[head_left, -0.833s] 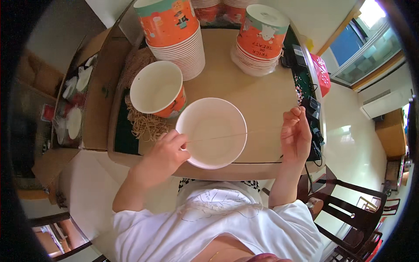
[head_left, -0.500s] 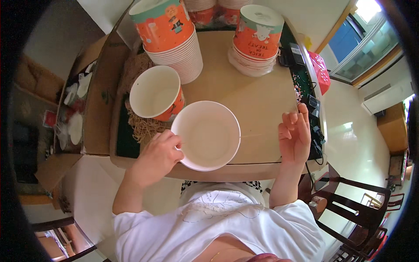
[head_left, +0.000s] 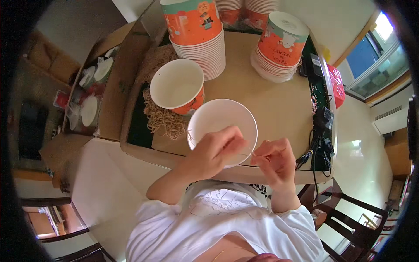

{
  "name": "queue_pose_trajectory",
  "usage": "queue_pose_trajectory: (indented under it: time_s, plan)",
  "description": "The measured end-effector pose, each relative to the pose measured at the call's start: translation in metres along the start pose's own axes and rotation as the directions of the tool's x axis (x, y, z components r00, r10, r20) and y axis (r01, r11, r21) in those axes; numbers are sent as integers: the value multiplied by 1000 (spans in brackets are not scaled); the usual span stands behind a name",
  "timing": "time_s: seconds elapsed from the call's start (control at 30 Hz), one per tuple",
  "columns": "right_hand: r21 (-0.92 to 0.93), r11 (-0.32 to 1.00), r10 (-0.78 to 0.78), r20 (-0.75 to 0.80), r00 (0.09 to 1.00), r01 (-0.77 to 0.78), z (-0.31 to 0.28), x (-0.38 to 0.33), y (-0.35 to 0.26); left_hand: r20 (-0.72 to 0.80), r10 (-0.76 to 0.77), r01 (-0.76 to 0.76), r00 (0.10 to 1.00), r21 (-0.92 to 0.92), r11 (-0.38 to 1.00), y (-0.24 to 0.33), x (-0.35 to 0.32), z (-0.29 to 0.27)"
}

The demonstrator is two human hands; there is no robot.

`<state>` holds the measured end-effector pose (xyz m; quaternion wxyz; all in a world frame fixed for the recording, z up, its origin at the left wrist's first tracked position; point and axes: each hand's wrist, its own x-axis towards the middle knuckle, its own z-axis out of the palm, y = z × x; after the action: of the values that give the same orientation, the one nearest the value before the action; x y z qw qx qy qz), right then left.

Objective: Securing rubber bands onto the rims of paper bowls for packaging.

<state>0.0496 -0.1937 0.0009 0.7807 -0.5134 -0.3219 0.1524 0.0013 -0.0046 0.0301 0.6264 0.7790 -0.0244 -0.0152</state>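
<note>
A white-lined paper bucket [head_left: 220, 114] stands mouth up at the table's near edge. My left hand [head_left: 210, 153] reaches across its mouth, fingers closed on a thin pale string [head_left: 245, 154] and somewhat blurred. At the bucket's right rim my right hand [head_left: 277, 160] pinches the same string between thumb and fingers. A short bit of string also shows at the bucket's left rim. Just behind stands another open bucket [head_left: 176, 85] with an orange printed outside. Beside it lies a tangled heap of tan string [head_left: 163, 120].
Tall nested stacks of orange-and-green buckets [head_left: 198, 52] stand at the back, with an upside-down stack [head_left: 283, 46] at the far right. Black cables [head_left: 314, 148] and small devices line the table's right side. An open cardboard box [head_left: 109, 83] stands left; a dark chair [head_left: 349, 218] is at lower right.
My left hand has moved right, from the bucket's left rim to over its mouth. My right hand has come down and in to the right rim, now pinching the string. The view has shifted.
</note>
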Motion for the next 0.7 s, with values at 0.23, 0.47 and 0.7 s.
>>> queue_pose_trajectory:
  time_s: [0.23, 0.47, 0.7]
  plan:
    - [-183, 980, 54, -118, 991, -75, -2, -1, 6, 95, -68, 78, 993, -98, 992, -1, 7, 16]
    - [-467, 881, 6, -155, 988, -78, -5, 7, 8, -56, 18, -23, 998, -81, 996, -14, 11, 30]
    - [-405, 906, 28, -225, 974, -120, -15, 5, 13, -60, 53, -58, 997, -76, 995, -12, 13, 36]
